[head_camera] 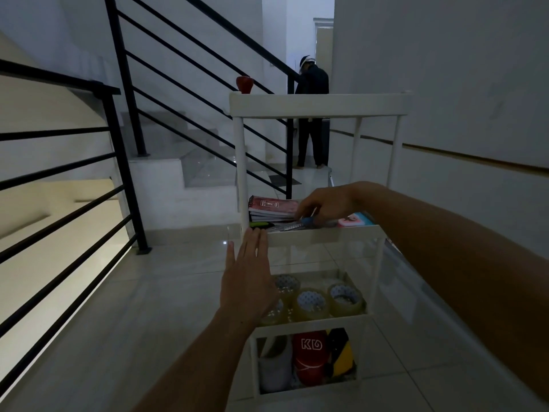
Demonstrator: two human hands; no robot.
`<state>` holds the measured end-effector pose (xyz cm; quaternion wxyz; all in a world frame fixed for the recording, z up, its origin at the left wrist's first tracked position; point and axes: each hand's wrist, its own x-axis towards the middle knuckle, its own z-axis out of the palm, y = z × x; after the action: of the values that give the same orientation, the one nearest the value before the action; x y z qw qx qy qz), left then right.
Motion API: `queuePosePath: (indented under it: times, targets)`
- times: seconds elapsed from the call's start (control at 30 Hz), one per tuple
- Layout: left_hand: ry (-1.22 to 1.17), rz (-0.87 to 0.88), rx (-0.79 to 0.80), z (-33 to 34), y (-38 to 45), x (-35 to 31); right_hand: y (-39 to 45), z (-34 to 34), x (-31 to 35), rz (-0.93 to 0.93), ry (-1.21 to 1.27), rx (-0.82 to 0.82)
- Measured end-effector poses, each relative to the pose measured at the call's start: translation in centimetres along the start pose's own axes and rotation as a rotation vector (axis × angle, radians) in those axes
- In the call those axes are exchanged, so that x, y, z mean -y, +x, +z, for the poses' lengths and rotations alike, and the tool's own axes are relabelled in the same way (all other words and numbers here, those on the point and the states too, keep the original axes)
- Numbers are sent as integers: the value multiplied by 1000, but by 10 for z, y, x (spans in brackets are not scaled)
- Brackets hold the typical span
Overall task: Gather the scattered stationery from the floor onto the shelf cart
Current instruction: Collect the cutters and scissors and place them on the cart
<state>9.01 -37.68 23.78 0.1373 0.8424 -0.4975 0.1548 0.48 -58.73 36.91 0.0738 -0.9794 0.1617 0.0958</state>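
Observation:
A white shelf cart [320, 104] with several tiers stands in front of me. Its second tier holds a stack of notebooks with a red spiral one [274, 206] on top, a green marker [259, 224] and a pink-and-blue booklet [355, 220]. My right hand [325, 205] reaches into this tier and pinches a pen [309, 219] among other pens lying along the front. My left hand [248, 273] is flat with straight fingers, its fingertips touching the tier's front rim [312, 234].
Clear tape rolls [313, 301] fill the third tier; a red roll marked KD [310, 359], a yellow-black roll [340, 353] and white items sit below. A red object [244, 84] stands on the top tier. Black stair railing [127, 162] at left, wall at right, a person [313, 114] beyond.

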Motion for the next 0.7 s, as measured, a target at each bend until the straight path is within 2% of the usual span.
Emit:
queuePosePath:
  times: [0.3, 0.57, 0.7]
  targets:
    - [-15, -5, 54, -7, 0, -3, -30, 3, -16, 86, 84, -166]
    - [-69, -1, 148, -26, 3, -5, -51, 27, -6, 90, -118, -260]
    - [-207, -14, 81, -22, -10, -12, -51, 34, -3, 130, -209, -414]
